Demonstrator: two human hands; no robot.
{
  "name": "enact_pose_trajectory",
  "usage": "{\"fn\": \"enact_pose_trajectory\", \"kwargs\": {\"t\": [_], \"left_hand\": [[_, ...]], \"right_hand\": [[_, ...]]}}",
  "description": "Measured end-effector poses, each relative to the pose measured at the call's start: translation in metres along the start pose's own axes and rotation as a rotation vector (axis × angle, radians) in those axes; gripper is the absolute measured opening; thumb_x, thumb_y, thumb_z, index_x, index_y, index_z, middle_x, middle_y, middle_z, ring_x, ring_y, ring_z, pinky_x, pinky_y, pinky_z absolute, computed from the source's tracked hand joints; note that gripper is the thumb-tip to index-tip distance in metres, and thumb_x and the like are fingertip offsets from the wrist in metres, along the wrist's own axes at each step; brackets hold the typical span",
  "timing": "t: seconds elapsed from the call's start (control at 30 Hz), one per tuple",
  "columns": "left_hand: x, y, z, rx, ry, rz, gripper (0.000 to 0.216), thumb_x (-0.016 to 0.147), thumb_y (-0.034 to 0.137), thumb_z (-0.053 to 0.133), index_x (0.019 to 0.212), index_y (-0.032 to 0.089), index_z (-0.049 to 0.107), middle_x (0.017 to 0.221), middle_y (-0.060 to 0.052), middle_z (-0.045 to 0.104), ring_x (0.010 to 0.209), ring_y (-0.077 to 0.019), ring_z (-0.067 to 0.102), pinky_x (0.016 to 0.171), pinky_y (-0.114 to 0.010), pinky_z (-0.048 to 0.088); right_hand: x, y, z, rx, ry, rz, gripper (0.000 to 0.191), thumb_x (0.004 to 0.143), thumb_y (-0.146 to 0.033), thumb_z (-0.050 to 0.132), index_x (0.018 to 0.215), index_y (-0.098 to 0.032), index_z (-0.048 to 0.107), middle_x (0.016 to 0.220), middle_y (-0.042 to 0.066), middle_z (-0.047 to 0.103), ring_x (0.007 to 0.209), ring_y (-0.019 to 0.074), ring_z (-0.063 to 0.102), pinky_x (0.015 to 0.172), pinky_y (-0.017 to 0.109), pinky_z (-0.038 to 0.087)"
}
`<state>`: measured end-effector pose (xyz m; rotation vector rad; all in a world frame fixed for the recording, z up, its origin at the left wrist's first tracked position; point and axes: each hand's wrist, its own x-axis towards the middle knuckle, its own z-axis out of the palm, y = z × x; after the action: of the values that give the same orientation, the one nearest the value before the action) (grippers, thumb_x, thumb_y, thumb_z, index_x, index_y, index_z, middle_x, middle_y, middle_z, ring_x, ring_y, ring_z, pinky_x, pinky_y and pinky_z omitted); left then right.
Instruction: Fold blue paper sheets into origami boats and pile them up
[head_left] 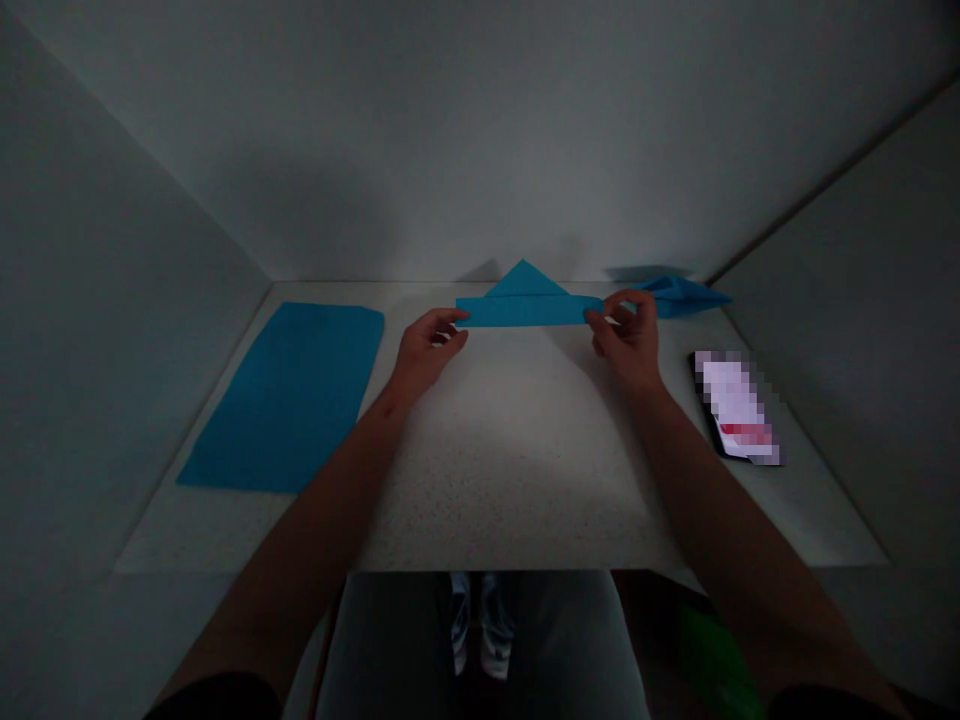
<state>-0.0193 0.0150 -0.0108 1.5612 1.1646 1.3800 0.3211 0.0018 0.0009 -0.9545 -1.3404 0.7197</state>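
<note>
A folded sheet of blue paper (525, 311) is held up above the far part of the table, with a long straight band along its bottom and a triangular peak rising from the middle. My left hand (429, 350) pinches the band's left end between thumb and fingers. At the other end, my right hand (628, 335) grips the band's right corner, which bends slightly there. Just behind the right hand lies another folded blue paper piece (686, 297), pointed at its right tip and partly hidden by the fingers.
Flat blue paper (289, 400) lies on the left of the speckled white table (510, 480). A phone (739, 408) with a lit, blurred screen rests on the right. Walls close in the table at the back and both sides. Below the front edge are my legs and something green (712, 645).
</note>
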Motion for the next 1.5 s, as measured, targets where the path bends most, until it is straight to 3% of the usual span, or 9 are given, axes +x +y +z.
{"fn": "enact_pose_trajectory", "kwargs": {"t": [0.1,0.27,0.4,0.5,0.7,0.87,1.07,1.33,1.5], "left_hand": [[-0.001,0.002,-0.001,0.014,-0.023,-0.004,0.035,0.080,0.035,0.092,0.113,0.025,0.086,0.091,-0.002,0.080,0.073,-0.0136,0.066,0.070,-0.026,0.056],[-0.003,0.006,-0.001,0.019,0.040,-0.016,0.025,0.083,0.043,0.093,0.099,0.025,0.089,0.095,-0.004,0.078,0.073,-0.0129,0.064,0.065,-0.024,0.051],[-0.002,0.009,-0.002,0.026,0.115,0.040,0.023,0.080,0.043,0.096,0.089,0.024,0.085,0.114,-0.005,0.073,0.083,-0.0127,0.067,0.071,-0.024,0.055],[0.000,0.009,-0.002,0.016,0.126,0.022,0.023,0.083,0.041,0.094,0.091,0.024,0.081,0.110,-0.005,0.076,0.094,-0.0166,0.071,0.079,-0.026,0.057],[0.001,0.006,0.002,-0.086,0.068,-0.049,0.040,0.080,0.056,0.094,0.093,0.024,0.074,0.086,0.000,0.073,0.081,-0.0158,0.069,0.076,-0.028,0.055],[0.000,0.009,0.007,-0.194,0.029,-0.049,0.052,0.076,0.066,0.097,0.092,0.024,0.072,0.071,0.004,0.062,0.065,-0.0122,0.057,0.064,-0.026,0.051],[0.000,0.016,0.006,-0.214,-0.038,-0.080,0.051,0.088,0.073,0.082,0.097,0.023,0.083,0.081,-0.004,0.074,0.068,-0.0155,0.065,0.065,-0.030,0.056],[0.000,0.014,0.003,-0.194,-0.099,-0.126,0.018,0.079,0.041,0.077,0.081,0.023,0.079,0.072,-0.002,0.071,0.072,-0.0180,0.066,0.072,-0.032,0.059],[0.000,0.012,0.006,-0.171,-0.091,-0.096,0.028,0.081,0.049,0.089,0.084,0.023,0.079,0.076,-0.002,0.073,0.068,-0.0162,0.064,0.069,-0.032,0.058]], "right_hand": [[0.000,-0.002,-0.002,0.003,0.013,0.040,0.054,0.088,-0.062,0.097,0.117,-0.037,0.058,0.088,-0.008,0.065,0.046,0.0063,0.042,0.038,0.023,0.034],[0.001,-0.008,0.000,-0.060,-0.018,0.093,0.047,0.090,-0.072,0.089,0.107,-0.030,0.076,0.088,-0.001,0.071,0.049,0.0080,0.044,0.042,0.027,0.037],[-0.002,-0.009,0.000,-0.071,-0.120,0.147,0.052,0.080,-0.062,0.100,0.118,-0.031,0.083,0.096,0.001,0.080,0.056,0.0101,0.047,0.048,0.028,0.039],[-0.002,-0.009,0.000,-0.134,-0.129,0.106,0.035,0.083,-0.055,0.099,0.104,-0.031,0.086,0.079,-0.002,0.069,0.058,0.0116,0.043,0.051,0.029,0.034],[0.003,-0.009,0.001,-0.195,-0.003,-0.135,0.032,0.088,-0.061,0.094,0.088,-0.030,0.084,0.094,0.003,0.068,0.076,0.0158,0.056,0.064,0.032,0.044],[0.001,-0.011,0.003,-0.159,-0.078,0.056,0.050,0.088,-0.076,0.089,0.092,-0.028,0.076,0.070,-0.002,0.063,0.059,0.0142,0.050,0.058,0.031,0.045],[0.002,-0.013,0.004,-0.112,-0.095,0.107,0.056,0.083,-0.081,0.090,0.092,-0.028,0.072,0.063,-0.004,0.065,0.053,0.0128,0.052,0.055,0.030,0.048],[0.004,-0.011,0.003,-0.089,-0.079,0.175,0.063,0.079,-0.086,0.090,0.090,-0.027,0.072,0.060,-0.004,0.065,0.047,0.0108,0.042,0.046,0.028,0.033],[0.003,-0.009,0.004,-0.057,-0.102,0.215,0.061,0.080,-0.084,0.091,0.093,-0.027,0.074,0.061,-0.003,0.067,0.047,0.0106,0.040,0.044,0.027,0.030]]}}
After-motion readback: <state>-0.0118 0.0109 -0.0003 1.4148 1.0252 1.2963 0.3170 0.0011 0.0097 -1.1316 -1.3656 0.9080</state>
